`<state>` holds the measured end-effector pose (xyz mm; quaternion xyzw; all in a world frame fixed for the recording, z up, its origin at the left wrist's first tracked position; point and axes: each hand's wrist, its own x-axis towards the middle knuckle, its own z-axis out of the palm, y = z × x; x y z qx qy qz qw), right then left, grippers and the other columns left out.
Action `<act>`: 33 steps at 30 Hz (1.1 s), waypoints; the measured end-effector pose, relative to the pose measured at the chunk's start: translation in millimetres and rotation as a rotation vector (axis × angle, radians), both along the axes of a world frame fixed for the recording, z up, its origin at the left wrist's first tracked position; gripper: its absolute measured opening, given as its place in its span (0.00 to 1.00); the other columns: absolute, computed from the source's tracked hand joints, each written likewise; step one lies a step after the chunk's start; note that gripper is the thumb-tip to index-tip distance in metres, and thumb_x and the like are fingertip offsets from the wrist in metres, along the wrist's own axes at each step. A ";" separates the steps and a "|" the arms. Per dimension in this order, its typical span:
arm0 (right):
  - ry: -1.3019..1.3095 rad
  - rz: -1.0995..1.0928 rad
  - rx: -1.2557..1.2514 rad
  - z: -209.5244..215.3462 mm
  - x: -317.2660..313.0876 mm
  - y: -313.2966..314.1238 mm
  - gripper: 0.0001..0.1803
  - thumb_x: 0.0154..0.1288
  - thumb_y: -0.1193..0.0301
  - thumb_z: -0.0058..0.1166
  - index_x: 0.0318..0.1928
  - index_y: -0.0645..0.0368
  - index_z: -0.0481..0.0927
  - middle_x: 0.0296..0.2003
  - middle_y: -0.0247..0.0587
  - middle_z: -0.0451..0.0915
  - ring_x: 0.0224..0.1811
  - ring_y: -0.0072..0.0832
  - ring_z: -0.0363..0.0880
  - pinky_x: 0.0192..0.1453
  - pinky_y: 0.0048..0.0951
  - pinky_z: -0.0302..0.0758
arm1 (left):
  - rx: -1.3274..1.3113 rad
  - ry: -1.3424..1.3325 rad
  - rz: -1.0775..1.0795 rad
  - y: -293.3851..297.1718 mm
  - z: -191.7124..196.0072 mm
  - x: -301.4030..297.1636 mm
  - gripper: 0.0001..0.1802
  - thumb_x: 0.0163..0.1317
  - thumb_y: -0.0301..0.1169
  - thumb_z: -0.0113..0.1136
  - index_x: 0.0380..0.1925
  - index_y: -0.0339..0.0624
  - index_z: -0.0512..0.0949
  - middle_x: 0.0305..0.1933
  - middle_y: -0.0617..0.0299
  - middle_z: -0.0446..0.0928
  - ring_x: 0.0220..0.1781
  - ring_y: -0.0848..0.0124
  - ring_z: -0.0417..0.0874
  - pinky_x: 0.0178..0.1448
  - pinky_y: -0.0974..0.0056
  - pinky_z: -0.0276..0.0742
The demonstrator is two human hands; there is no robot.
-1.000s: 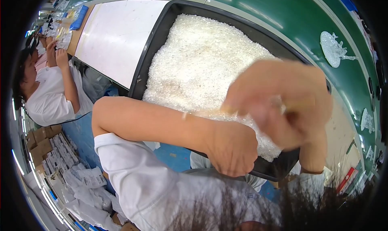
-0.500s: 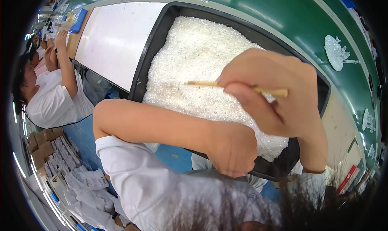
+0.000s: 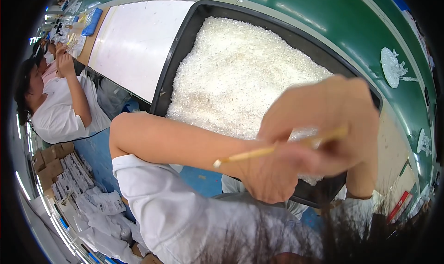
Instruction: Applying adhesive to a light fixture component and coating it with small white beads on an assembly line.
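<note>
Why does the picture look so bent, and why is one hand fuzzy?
Head view: the fisheye lens curves the black tray and green table edge toward a dark rim; the right hand, close to the camera, and its thin stick are blurred, while the white granules look sharp and evenly lit.

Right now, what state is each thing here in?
Black tray: heaped full of small clear white pieces.
Thin wooden stick: held level in the right hand.
Left hand: closed, at the tray's near edge.
White board: lying flat, bare.
</note>
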<state>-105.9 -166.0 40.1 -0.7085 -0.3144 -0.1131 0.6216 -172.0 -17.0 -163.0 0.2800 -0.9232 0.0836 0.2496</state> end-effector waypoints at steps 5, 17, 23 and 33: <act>-0.172 -0.225 0.121 -9.6 3.7 11.2 0.04 0.55 0.83 0.54 0.27 0.68 0.82 0.17 0.45 0.79 0.18 0.28 0.80 0.20 0.24 0.77 | 0.584 0.316 0.132 13.7 135.5 76.3 0.12 0.48 0.36 0.58 0.10 0.46 0.79 0.16 0.60 0.77 0.21 0.60 0.80 0.24 0.56 0.72; -0.096 -0.009 0.087 -2.5 -3.4 9.4 0.10 0.56 0.74 0.66 0.36 0.68 0.85 0.26 0.53 0.83 0.24 0.30 0.83 0.21 0.23 0.79 | 0.526 0.324 0.146 11.1 124.5 66.1 0.14 0.49 0.35 0.59 0.08 0.45 0.76 0.15 0.59 0.75 0.20 0.61 0.77 0.24 0.57 0.70; -0.074 0.004 -0.081 11.7 -2.0 -5.4 0.11 0.61 0.70 0.65 0.33 0.69 0.84 0.24 0.48 0.83 0.24 0.31 0.83 0.22 0.24 0.80 | 0.618 0.788 0.016 6.4 95.6 45.0 0.12 0.45 0.34 0.60 0.07 0.45 0.76 0.14 0.56 0.75 0.16 0.61 0.75 0.21 0.56 0.67; -0.102 -0.185 0.033 -1.0 -5.2 21.0 0.06 0.60 0.76 0.63 0.31 0.69 0.84 0.23 0.52 0.82 0.21 0.31 0.81 0.19 0.22 0.75 | -0.027 0.075 0.067 4.4 91.0 41.9 0.12 0.45 0.35 0.60 0.08 0.44 0.77 0.14 0.54 0.75 0.16 0.60 0.75 0.19 0.54 0.66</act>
